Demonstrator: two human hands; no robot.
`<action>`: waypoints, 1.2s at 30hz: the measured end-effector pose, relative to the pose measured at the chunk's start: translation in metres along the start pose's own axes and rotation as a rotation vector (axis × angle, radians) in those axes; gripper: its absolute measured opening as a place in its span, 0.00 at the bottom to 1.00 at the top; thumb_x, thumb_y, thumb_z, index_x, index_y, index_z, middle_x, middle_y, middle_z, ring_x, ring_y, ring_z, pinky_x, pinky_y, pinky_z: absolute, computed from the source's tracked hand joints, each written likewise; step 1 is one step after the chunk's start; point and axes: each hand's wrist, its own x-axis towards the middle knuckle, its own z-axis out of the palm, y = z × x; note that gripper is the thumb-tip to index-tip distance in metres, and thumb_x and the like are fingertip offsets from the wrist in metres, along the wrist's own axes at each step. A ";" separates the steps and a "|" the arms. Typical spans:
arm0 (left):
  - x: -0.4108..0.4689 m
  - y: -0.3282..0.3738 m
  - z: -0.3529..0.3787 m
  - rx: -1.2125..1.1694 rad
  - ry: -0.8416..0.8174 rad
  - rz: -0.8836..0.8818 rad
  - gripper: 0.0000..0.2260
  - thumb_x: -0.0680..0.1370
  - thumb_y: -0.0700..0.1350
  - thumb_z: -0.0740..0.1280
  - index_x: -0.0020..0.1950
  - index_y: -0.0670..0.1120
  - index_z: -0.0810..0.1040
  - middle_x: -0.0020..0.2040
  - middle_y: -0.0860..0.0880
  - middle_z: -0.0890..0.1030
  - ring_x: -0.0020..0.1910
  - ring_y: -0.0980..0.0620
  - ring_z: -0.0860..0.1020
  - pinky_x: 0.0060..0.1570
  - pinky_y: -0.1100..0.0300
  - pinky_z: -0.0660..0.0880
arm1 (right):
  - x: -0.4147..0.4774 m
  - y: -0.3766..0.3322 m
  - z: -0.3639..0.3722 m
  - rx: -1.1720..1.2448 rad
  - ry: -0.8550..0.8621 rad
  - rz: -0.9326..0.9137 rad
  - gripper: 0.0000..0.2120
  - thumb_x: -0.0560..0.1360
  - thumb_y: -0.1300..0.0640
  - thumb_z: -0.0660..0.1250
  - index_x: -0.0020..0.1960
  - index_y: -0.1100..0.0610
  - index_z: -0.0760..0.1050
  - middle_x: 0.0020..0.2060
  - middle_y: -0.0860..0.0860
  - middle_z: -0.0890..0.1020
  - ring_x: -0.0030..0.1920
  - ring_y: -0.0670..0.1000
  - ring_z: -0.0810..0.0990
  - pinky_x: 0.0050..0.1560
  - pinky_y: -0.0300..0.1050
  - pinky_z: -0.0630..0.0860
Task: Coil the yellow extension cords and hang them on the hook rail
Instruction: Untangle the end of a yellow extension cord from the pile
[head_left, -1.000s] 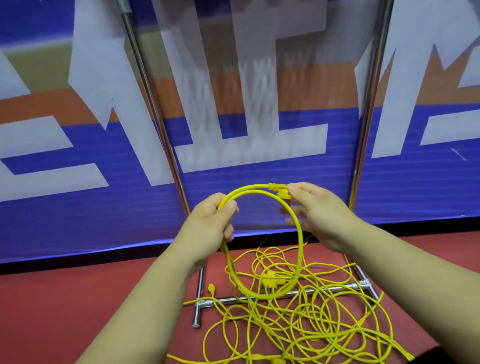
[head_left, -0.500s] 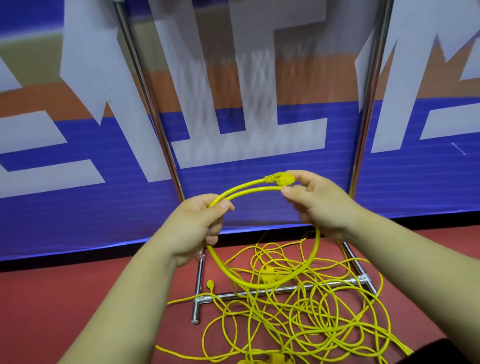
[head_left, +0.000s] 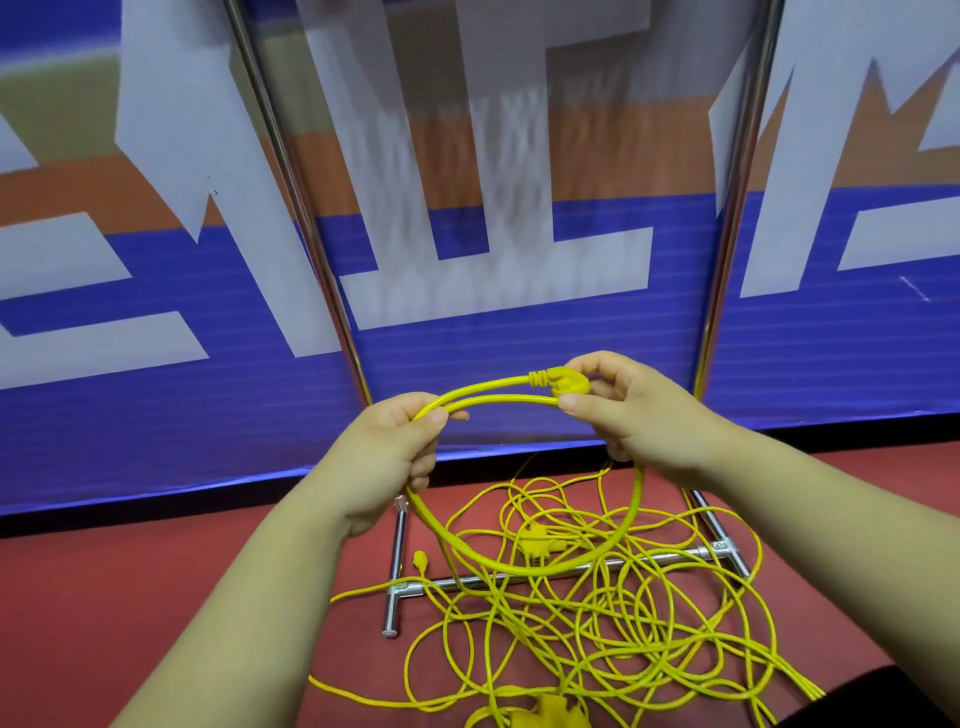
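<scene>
While both hands hold it up in front of a blue, white and orange banner, the cord loop hangs between two slanted metal poles, the left pole and the right pole. The left hand pinches two strands together between thumb and forefinger at the loop's upper left. The right hand clamps fingers and thumb round the yellow plug and the strand just under it at the upper right.

The right hand sits near the right pole; the left hand is just below the foot of the left pole. Behind the loop the banner's lower edge meets the red floor, which runs out to the left of the short foot bar.

The loop stands roughly upright and faces the camera. Its two top strands run left to right between the hands, rising slightly toward the plug, whose cable leaves it leftward. The lower arc sags in front of the cross bar.

Below lies the cord pile, a loose tangle spread over the cross bar and the floor toward the lower right edge, with a small plug near the foot bar.
</scene>
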 end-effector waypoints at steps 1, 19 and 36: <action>0.000 0.001 0.002 -0.043 0.014 -0.014 0.11 0.85 0.41 0.59 0.55 0.41 0.81 0.30 0.51 0.62 0.27 0.54 0.61 0.29 0.61 0.62 | 0.000 0.000 0.003 0.034 0.030 0.007 0.08 0.79 0.57 0.68 0.58 0.53 0.73 0.37 0.52 0.77 0.28 0.49 0.59 0.29 0.44 0.56; -0.010 0.016 -0.006 -0.335 0.047 -0.049 0.13 0.85 0.47 0.57 0.42 0.46 0.72 0.29 0.51 0.62 0.26 0.55 0.58 0.27 0.62 0.61 | 0.017 0.020 0.022 -0.214 0.281 -0.022 0.12 0.77 0.51 0.70 0.60 0.45 0.77 0.49 0.47 0.83 0.50 0.47 0.82 0.52 0.41 0.76; -0.022 0.030 -0.038 -0.683 0.366 0.188 0.16 0.86 0.51 0.55 0.41 0.47 0.71 0.27 0.53 0.59 0.22 0.58 0.56 0.21 0.66 0.55 | 0.009 0.115 0.146 -0.345 -0.208 0.148 0.15 0.77 0.53 0.70 0.48 0.51 0.62 0.61 0.52 0.76 0.56 0.58 0.80 0.57 0.55 0.76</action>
